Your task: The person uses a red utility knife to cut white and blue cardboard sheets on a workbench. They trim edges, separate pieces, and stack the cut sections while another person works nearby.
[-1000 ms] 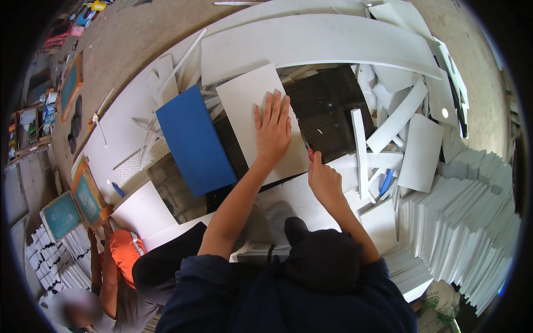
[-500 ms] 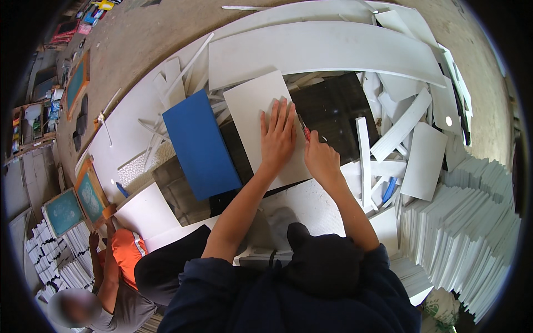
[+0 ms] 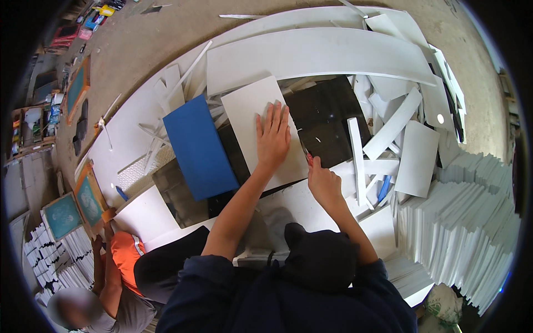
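Under my left hand (image 3: pixel 273 139) lies a white rectangular board (image 3: pixel 244 105); the hand presses flat on it with fingers stretched out. My right hand (image 3: pixel 324 182) is closed around a knife with a red handle (image 3: pixel 310 160). Its thin blade meets the white board's right edge, low down near the corner. Beneath the board is a dark, worn board (image 3: pixel 327 116), with small white shavings on it. A blue rectangular panel (image 3: pixel 200 147) rests to the left of the white board.
White offcuts (image 3: pixel 394 122) and long curved strips (image 3: pixel 316 53) lie around the work area. Tall stacks of thin white boards (image 3: pixel 455 233) stand at the right. At lower left a person in orange and grey (image 3: pixel 125 255) handles teal wooden-framed screens (image 3: pixel 89 194).
My right hand has drawn the knife toward me along the white board's right edge. The left hand stays flat on the board. The whole view has shifted slightly.
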A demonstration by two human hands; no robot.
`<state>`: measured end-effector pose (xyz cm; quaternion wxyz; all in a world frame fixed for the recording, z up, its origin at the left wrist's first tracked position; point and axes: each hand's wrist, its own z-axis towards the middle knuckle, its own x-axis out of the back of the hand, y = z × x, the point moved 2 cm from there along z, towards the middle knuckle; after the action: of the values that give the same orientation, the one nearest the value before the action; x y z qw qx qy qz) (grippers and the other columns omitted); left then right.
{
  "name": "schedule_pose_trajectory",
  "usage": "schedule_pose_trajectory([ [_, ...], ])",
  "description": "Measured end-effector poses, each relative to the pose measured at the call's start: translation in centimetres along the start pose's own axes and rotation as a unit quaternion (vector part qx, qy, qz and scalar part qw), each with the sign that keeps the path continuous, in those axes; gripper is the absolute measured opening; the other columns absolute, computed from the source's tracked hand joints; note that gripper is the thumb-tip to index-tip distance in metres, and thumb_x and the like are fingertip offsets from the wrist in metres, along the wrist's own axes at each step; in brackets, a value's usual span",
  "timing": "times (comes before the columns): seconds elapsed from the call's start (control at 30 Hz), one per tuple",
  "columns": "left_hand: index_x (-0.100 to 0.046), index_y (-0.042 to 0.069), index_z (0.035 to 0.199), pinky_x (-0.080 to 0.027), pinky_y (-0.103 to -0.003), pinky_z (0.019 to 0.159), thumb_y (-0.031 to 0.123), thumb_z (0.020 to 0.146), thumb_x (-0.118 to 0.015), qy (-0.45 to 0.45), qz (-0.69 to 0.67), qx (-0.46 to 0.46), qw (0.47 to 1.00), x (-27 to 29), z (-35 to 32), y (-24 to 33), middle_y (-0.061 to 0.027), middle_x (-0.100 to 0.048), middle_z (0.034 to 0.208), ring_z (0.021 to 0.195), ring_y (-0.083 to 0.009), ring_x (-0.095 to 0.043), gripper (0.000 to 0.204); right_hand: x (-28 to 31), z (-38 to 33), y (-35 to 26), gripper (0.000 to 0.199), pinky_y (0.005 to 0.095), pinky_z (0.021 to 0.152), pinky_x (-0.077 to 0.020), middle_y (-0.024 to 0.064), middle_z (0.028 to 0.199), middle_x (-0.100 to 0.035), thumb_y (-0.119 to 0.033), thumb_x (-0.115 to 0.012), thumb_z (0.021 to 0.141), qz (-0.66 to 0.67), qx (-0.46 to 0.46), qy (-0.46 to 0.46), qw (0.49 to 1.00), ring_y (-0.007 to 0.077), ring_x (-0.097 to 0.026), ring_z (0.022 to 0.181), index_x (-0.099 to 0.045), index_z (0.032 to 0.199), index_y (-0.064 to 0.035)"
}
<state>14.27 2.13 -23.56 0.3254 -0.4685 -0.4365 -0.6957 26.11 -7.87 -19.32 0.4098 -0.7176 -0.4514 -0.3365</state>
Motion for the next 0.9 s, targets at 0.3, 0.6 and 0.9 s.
schedule_pose_trajectory([
  [0.3,-0.035,0.011,0.132,-0.017,-0.048,0.105,0.015,0.083,-0.048,0.014,-0.006,-0.006,1.0,0.4,0.2,0.0,-0.0068,-0.032,0.138,0.13,-0.0231,-0.026,0.051,1.2,5.3,-1.8,0.018,0.0462,0.053,-0.0493,0.0171,0.061,-0.06,-0.023,-0.044,0.087,0.03,0.02,0.058,0.998,0.0359,-0.062,0.059,-0.041,0.093,-0.0064],
  [0.6,-0.034,0.012,0.133,-0.016,-0.048,0.105,0.016,0.083,-0.048,0.007,0.003,0.001,1.0,0.2,-0.1,0.1,-0.006,-0.03,0.139,0.13,-0.0221,-0.024,0.052,1.0,4.4,-1.4,0.021,0.0514,0.059,-0.0468,0.0227,0.065,-0.058,-0.023,-0.041,0.088,0.059,0.014,0.007,0.998,0.0422,-0.059,0.063,-0.04,0.097,-0.0043],
  [0.9,-0.035,0.011,0.132,-0.017,-0.048,0.104,0.018,0.085,-0.046,0.012,0.011,0.001,1.0,0.2,0.1,0.1,-0.0061,-0.03,0.139,0.13,-0.0223,-0.025,0.049,0.5,2.6,-1.1,0.019,0.0524,0.058,-0.0458,0.0232,0.063,-0.058,-0.022,-0.041,0.088,0.072,0.008,0.009,0.997,0.0428,-0.058,0.061,-0.038,0.095,-0.0045],
])
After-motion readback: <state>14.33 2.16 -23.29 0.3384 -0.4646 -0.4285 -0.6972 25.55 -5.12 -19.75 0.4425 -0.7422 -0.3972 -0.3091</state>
